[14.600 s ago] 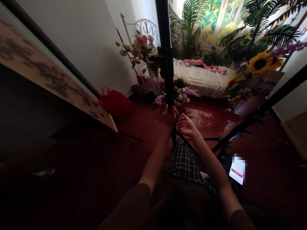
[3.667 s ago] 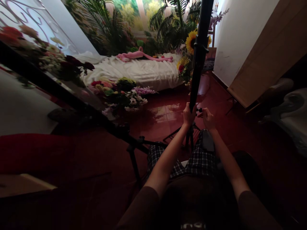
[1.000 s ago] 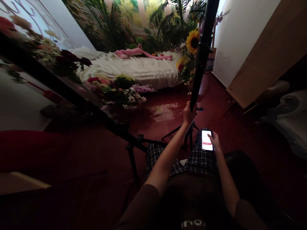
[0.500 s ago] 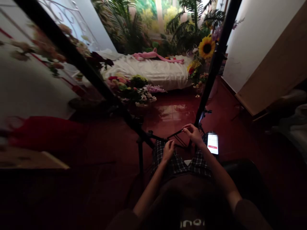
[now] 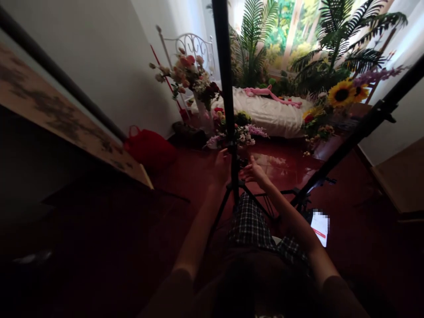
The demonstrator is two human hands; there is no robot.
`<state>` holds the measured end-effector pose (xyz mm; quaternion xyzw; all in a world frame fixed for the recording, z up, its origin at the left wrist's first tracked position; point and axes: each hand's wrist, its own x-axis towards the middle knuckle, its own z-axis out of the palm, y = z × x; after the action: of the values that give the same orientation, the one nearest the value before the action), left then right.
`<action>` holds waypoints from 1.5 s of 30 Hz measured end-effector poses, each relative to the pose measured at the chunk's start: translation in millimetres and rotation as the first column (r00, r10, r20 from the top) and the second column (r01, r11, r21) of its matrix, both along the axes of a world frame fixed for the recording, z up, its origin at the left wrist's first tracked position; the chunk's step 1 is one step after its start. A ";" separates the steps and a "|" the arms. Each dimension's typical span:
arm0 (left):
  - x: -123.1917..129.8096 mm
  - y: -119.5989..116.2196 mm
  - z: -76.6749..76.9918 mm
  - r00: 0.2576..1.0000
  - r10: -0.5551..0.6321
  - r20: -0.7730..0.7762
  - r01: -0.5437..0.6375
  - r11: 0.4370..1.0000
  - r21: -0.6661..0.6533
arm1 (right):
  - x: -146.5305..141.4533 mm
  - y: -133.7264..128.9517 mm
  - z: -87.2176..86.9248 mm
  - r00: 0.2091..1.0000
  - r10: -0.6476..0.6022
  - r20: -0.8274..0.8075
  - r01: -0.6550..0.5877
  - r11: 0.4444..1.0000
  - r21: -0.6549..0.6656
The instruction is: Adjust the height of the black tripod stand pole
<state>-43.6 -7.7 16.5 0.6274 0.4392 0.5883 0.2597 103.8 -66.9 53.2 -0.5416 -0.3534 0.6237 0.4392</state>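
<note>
A black upright stand pole (image 5: pixel 228 79) rises in front of me, its tripod legs spreading below. My left hand (image 5: pixel 223 164) is just left of the pole, raised beside it; its fingers are dim and smeared, so I cannot tell whether they touch it. On the other side, my right hand (image 5: pixel 255 172) has its fingers stretched and apart, pointing at the pole near a small dark knob (image 5: pixel 243 163). Nothing shows in its grasp, and contact with the knob is unclear. My checked shorts (image 5: pixel 253 221) are below the hands.
A second black pole (image 5: pixel 357 128) slants across the right. A lit phone (image 5: pixel 319 227) is beside my leg. Flowers (image 5: pixel 245 134) and a white-draped bed (image 5: pixel 271 112) with a pink plush toy stand ahead. A red bag (image 5: pixel 150 148) and a painted panel (image 5: pixel 76 115) are at left.
My view has swung left. Both hands have moved from above my lap to either side of the left pole, which now looks nearly upright. The right fingers have spread.
</note>
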 end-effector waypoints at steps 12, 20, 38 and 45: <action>32.9 6.4 -7.1 0.985 0.095 0.146 -0.092 0.995 -0.026 | 4.8 22.3 12.4 0.872 0.052 -0.487 -0.173 0.963 -0.208; 31.4 10.4 -5.5 0.988 0.099 0.115 -0.098 0.995 -0.008 | 12.4 19.3 3.2 0.944 0.105 0.314 -0.178 0.961 0.211; 29.4 24.6 47.9 0.994 0.014 0.108 -0.032 0.986 0.162 | 37.4 -32.1 -1.8 0.527 -0.159 0.835 -0.627 0.591 0.508; 38.0 45.3 95.5 0.985 0.033 0.170 -0.079 0.958 0.276 | 36.2 -33.2 -23.3 0.410 -0.243 0.879 -0.678 0.563 0.472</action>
<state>-5.6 37.7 112.0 0.5949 0.3460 0.7012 0.1862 140.0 -100.1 30.0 -0.4641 -0.8392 0.0737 0.2737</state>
